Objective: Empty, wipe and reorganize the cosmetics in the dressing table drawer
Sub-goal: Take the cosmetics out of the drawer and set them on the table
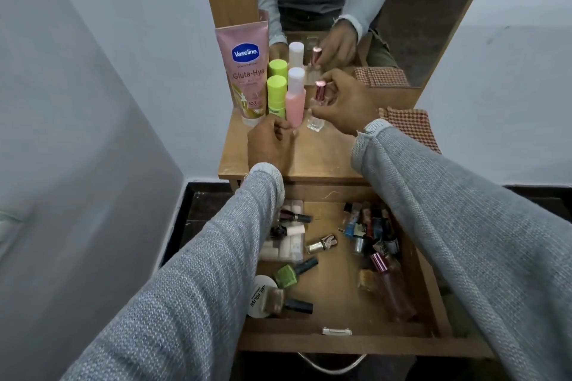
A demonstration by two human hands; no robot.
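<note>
Drawer [337, 340] open, holding nail polish bottles [295, 271], a round "NAIL POLISH" tub [258, 295] front-left, pink perfume bottle [391, 281] at right. Tabletop back-left corner: "Vaseline Gluta-Hya" tube [246, 71], green bottle [276, 96]. Left hand [270, 142] grips pink bottle [295, 99]; right hand [346, 102] pinches clear perfume bottle [317, 114].

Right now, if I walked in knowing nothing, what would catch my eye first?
Probably the row of bottles on the dressing table top by the mirror: a pink Vaseline tube, a lime-green bottle and a pink bottle, which the left hand holds near its base. The right hand pinches a small clear perfume bottle beside them. Below, the open drawer holds scattered nail polishes.
</note>
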